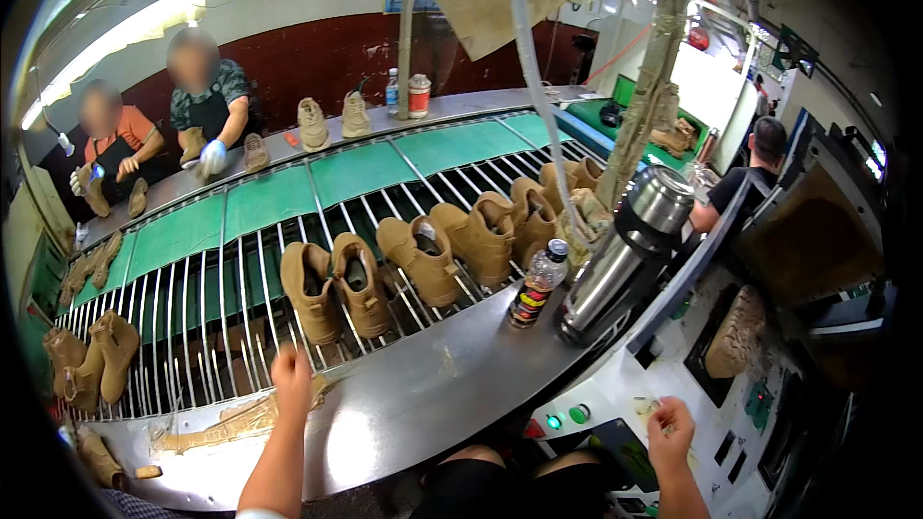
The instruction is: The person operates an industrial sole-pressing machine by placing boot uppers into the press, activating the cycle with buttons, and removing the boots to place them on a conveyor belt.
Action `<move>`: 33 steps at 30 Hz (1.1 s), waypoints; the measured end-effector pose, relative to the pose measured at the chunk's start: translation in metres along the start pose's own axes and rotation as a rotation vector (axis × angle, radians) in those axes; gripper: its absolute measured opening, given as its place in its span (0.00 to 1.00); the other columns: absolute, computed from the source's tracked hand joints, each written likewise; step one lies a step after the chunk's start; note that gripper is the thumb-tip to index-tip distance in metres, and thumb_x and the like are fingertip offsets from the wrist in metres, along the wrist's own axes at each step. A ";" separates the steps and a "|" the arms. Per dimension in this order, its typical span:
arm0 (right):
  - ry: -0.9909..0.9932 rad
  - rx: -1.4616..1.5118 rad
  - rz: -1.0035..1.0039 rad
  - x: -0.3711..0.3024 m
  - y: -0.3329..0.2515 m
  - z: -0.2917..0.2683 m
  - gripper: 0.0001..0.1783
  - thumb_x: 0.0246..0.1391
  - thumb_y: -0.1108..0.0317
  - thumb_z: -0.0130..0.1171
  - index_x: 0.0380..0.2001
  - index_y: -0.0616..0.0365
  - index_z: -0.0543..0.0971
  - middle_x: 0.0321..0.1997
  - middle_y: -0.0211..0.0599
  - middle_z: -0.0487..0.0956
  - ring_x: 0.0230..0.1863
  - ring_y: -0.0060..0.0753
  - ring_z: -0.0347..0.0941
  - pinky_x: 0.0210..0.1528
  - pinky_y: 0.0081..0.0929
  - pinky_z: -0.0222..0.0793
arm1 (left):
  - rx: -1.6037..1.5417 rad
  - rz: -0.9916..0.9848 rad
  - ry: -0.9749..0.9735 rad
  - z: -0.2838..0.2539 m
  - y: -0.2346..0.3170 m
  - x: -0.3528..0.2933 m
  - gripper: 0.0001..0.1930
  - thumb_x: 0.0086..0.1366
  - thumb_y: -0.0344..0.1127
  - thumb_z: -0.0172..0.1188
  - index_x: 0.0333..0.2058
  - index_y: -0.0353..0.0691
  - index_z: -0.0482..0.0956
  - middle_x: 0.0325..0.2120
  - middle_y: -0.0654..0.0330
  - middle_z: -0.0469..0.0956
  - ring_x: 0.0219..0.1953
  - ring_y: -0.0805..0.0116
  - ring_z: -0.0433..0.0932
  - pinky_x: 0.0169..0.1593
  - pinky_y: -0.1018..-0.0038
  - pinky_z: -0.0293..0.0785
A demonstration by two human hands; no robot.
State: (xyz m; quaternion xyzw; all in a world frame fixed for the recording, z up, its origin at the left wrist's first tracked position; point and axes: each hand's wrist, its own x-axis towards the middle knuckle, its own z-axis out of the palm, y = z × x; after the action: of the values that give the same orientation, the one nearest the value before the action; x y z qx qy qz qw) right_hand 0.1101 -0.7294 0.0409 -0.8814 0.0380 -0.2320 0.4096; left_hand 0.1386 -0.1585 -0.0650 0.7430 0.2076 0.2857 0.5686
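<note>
My left hand is closed, held just above the near edge of the rod conveyor; whether anything is inside its fingers cannot be seen. Just beyond it, two tan ankle boots stand side by side on the rods, toes toward me. More tan boots follow to the right in a row. My right hand hangs over the white machine panel with its fingers curled inward; what they may hold is hidden. A single tan boot lies in the machine, right of that hand.
A steel thermos and a plastic drink bottle stand on the metal ledge. Other tan boots sit at the conveyor's left end. Two people work across the conveyor, handling footwear. Another person is at the right.
</note>
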 end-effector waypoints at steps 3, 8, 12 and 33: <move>0.192 -0.429 -0.180 0.038 0.001 -0.053 0.28 0.35 0.79 0.60 0.47 0.62 0.71 0.41 0.43 0.72 0.42 0.41 0.69 0.44 0.33 0.65 | 0.268 -0.155 -0.008 -0.029 -0.012 -0.141 0.08 0.59 0.28 0.55 0.21 0.34 0.73 0.14 0.64 0.72 0.17 0.79 0.68 0.22 0.80 0.63; 0.403 -0.633 0.152 0.154 0.034 -0.112 0.47 0.45 0.55 0.66 0.65 0.58 0.56 0.63 0.61 0.61 0.62 0.61 0.59 0.62 0.42 0.58 | 0.331 -0.089 -0.119 -0.035 -0.014 -0.195 0.05 0.53 0.26 0.57 0.22 0.32 0.80 0.12 0.62 0.74 0.15 0.79 0.69 0.22 0.80 0.65; 0.128 -0.468 0.735 0.206 0.136 -0.144 0.55 0.39 0.44 0.66 0.62 0.73 0.59 0.62 0.57 0.65 0.63 0.48 0.62 0.62 0.39 0.60 | 0.300 -0.141 -0.021 -0.016 -0.016 -0.177 0.04 0.51 0.27 0.58 0.21 0.34 0.80 0.11 0.61 0.73 0.15 0.75 0.70 0.22 0.79 0.66; -0.087 0.910 0.180 0.091 -0.055 -0.220 0.26 0.48 0.54 0.54 0.49 0.56 0.75 0.48 0.37 0.76 0.49 0.38 0.72 0.52 0.31 0.68 | -0.927 -0.567 -0.961 0.096 0.113 -0.306 0.23 0.61 0.31 0.56 0.56 0.36 0.67 0.50 0.56 0.73 0.51 0.64 0.71 0.51 0.71 0.71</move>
State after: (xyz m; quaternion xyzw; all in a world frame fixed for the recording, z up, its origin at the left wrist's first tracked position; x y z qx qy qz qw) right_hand 0.0872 -0.8714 0.2385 -0.6142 -0.0086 -0.1512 0.7745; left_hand -0.0292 -0.4521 -0.0319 0.3869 -0.0229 -0.1721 0.9056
